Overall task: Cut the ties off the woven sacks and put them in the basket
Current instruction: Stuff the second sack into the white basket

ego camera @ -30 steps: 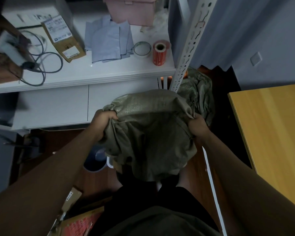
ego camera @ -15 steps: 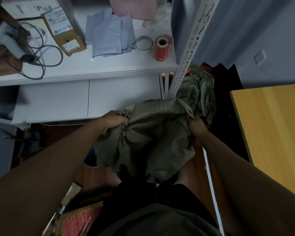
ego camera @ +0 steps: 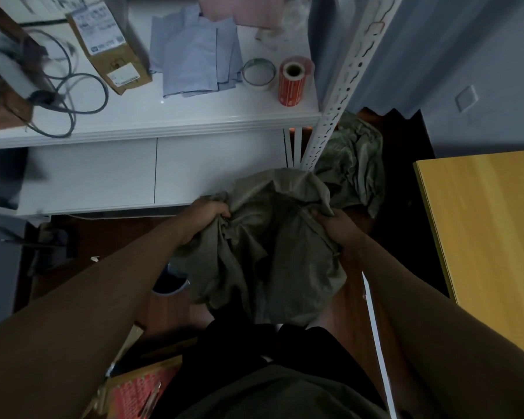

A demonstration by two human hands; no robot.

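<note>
Dim room, dark wood floor [ego camera: 82,261] below, and a long white desk [ego camera: 170,122] runs across the top of the view with flat drawer fronts beneath it. Off to the right sits a yellow wooden tabletop [ego camera: 484,237], and a white perforated shelf post [ego camera: 348,77] slants down past the desk's corner. Front and centre, the big olive-green woven sack [ego camera: 273,249] hangs bunched over the person's lap, held up between both arms. Behind the post, a second crumpled sack [ego camera: 354,158] lies heaped on the floor. Left hand [ego camera: 208,214] is clenched tight around a gathered fistful of the sack's upper left edge. Right hand [ego camera: 336,226] grasps the upper right side, fingers curled into the cloth beside a seam or strip running down it; whether that strip is a tie, I can't tell. On the desk: a stack of pale blue sheets [ego camera: 194,58], a brown cardboard parcel [ego camera: 106,46] with white shipping labels, print too blurred to read, a looping grey cable [ego camera: 82,101], a clear tape roll [ego camera: 259,74] and, just beside it, a red label roll [ego camera: 294,80], its markings illegible. Bottom left, a box with a red printed pattern [ego camera: 139,391], also unreadable.
</note>
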